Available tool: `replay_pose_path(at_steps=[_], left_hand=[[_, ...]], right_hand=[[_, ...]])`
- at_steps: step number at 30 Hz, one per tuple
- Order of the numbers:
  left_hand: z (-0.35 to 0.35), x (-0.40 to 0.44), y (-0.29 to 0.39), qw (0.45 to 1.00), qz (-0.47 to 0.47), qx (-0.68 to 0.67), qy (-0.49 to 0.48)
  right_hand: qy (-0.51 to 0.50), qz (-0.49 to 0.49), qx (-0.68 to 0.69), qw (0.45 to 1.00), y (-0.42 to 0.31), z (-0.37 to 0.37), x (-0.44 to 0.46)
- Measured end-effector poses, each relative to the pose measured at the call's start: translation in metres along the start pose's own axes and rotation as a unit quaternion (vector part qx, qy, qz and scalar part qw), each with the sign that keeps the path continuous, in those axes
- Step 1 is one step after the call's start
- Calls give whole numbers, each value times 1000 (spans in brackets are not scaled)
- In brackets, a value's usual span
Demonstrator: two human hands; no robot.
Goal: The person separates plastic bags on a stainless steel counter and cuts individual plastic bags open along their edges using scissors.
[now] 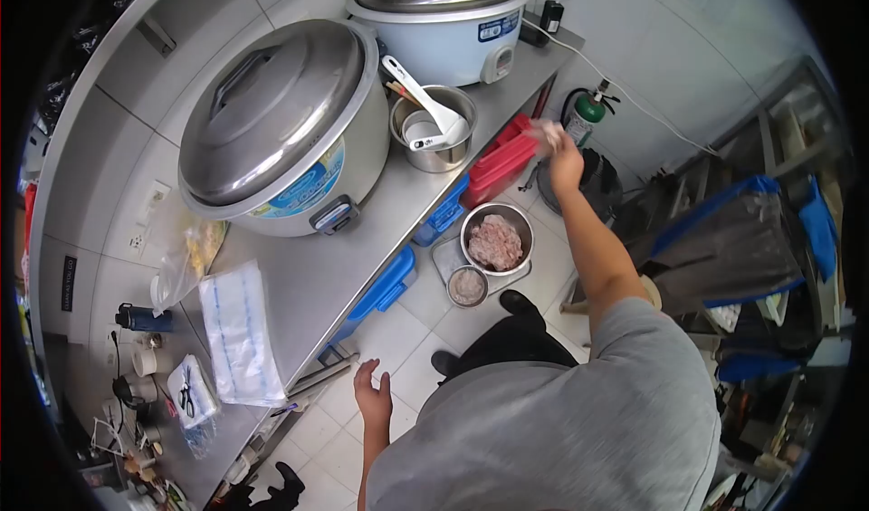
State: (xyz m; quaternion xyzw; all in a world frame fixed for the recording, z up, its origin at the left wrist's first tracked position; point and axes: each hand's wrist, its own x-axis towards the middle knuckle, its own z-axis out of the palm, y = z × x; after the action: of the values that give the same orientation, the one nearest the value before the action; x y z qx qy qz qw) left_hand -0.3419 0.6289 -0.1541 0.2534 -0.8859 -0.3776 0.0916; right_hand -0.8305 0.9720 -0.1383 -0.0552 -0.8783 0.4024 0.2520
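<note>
My right hand [563,160] is raised at the upper right, fingers closed round a blurred pale pinkish thing [546,136] that I cannot make out clearly. Below and left of it, a steel bowl [528,259] holds raw minced meat [494,242]. A smaller metal bowl [467,286] with pale contents sits beside it, both on a tray [444,254] low down near my feet. My left hand [372,391] hangs by the counter's front edge, fingers apart, holding nothing.
Two large rice cookers [281,113] [439,22] stand on the steel counter [308,303], beside a pot [441,160] with white ladles. Folded plastic bags [240,334] lie nearer. Red [493,171] and blue bins [385,285] sit below. A fire extinguisher [588,108] and shelving [778,140] are right.
</note>
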Motion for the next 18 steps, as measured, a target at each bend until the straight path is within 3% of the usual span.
replay_pose_path(at_steps=[2, 3, 5, 7, 9, 11, 12, 13, 14, 15, 16, 17, 18], left_hand=[[17, -10, 6, 998, -60, 2, -8], [26, -20, 3, 997, -70, 5, 5], [46, -53, -2, 982, -181, 40, 19], [72, -107, -14, 962, -262, 80, 14], [108, -161, -24, 933, -355, 55, -15], [140, -198, -22, 916, -393, 48, -74], [148, -208, -7, 912, -386, 65, -118], [162, -215, -8, 907, -398, 32, -132], [173, -212, 1, 897, -428, -9, -112], [186, -203, 14, 884, -455, -51, -91], [193, -185, 29, 903, -414, -51, -97], [195, -168, 43, 920, -374, -50, -106], [193, -144, 58, 908, -390, -47, -147]], right_hand=[[81, -73, 60, 992, -3, 39, 63], [97, -81, 49, 991, 0, 49, 96], [146, -82, 93, 981, 13, 63, 164], [126, -117, 97, 980, 34, 76, 223], [-20, -145, 167, 975, 105, 139, 290], [-84, -253, 65, 962, 134, 179, 290], [-72, -347, -67, 933, 131, 193, 258], [-25, -357, -29, 933, 101, 196, 226], [-127, -259, 144, 947, 86, 212, 198], [-252, -239, 137, 928, 66, 214, 172], [-371, -217, 127, 894, 52, 210, 147], [-320, -296, 150, 887, 40, 199, 119], [-263, -371, 171, 874, 34, 181, 92]])
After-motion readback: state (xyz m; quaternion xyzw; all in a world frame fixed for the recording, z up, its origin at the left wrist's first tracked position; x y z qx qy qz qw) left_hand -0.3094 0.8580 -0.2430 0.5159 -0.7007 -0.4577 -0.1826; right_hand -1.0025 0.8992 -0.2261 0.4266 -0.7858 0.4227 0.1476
